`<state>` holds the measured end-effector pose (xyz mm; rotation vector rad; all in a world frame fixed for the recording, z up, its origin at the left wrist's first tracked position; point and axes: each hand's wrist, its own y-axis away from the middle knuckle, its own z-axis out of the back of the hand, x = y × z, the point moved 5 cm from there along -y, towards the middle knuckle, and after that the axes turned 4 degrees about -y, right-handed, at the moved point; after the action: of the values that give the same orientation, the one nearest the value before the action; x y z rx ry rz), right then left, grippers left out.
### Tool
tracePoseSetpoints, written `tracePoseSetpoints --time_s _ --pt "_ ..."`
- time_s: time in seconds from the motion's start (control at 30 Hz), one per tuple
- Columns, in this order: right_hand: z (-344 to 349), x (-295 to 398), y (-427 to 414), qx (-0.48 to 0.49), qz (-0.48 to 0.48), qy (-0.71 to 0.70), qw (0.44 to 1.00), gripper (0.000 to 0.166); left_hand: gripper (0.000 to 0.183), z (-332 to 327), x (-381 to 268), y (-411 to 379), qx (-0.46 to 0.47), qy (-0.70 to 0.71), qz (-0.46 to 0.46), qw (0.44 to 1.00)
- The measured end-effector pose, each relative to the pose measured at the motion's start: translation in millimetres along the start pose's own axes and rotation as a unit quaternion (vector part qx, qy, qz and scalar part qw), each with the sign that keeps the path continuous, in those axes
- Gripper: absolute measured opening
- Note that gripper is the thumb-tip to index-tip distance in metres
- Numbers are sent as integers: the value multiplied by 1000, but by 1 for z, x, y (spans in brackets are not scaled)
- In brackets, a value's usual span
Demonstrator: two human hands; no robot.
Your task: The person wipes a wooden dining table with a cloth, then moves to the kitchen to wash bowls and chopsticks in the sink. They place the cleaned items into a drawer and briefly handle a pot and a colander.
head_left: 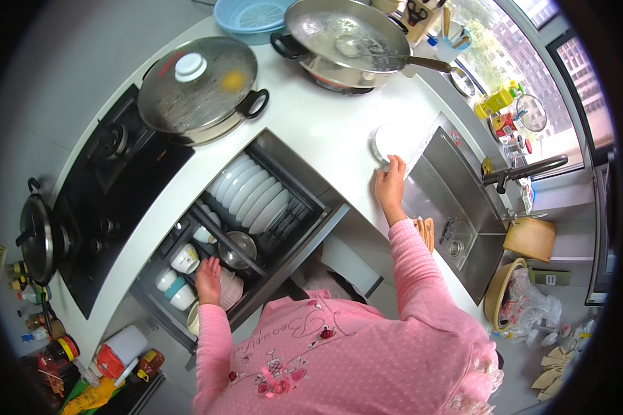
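Note:
My right hand (390, 188) reaches over the white counter, its fingertips at the near rim of a white bowl (387, 143); whether it grips the bowl is unclear. Over the pulled-out drawer (296, 262) is my left hand (208, 281), palm up, fingers extended, holding nothing visible. Beside that hand are white cups (185, 259) and a pale pink ribbed bowl (231, 290). A metal bowl (238, 250) lies in the drawer's middle. White plates (249, 189) stand upright in a rack at the drawer's far side.
A lidded pan (197, 93) stands by the black gas hob (119, 192). Farther back, a large wok (348, 36) holds liquid and a ladle (428, 63). The steel sink (431, 181) and faucet (524, 170) are at the right. A blue basin (252, 15) stands behind.

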<state>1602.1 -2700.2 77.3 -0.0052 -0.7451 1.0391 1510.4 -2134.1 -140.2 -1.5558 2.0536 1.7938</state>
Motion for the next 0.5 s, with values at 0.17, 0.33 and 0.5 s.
tracePoseSetpoints --time_s 0.17,0.33,0.5 --pt "5 -19 -24 38 27 -18 999 15 46 -70 10 32 38 -6 -9 999" --pt "14 -67 -34 10 -120 -190 974 18 43 -130 20 46 85 -31 -8 996" --pt "44 -113 -30 -123 -340 -680 638 31 35 -188 30 57 116 -54 -6 992"
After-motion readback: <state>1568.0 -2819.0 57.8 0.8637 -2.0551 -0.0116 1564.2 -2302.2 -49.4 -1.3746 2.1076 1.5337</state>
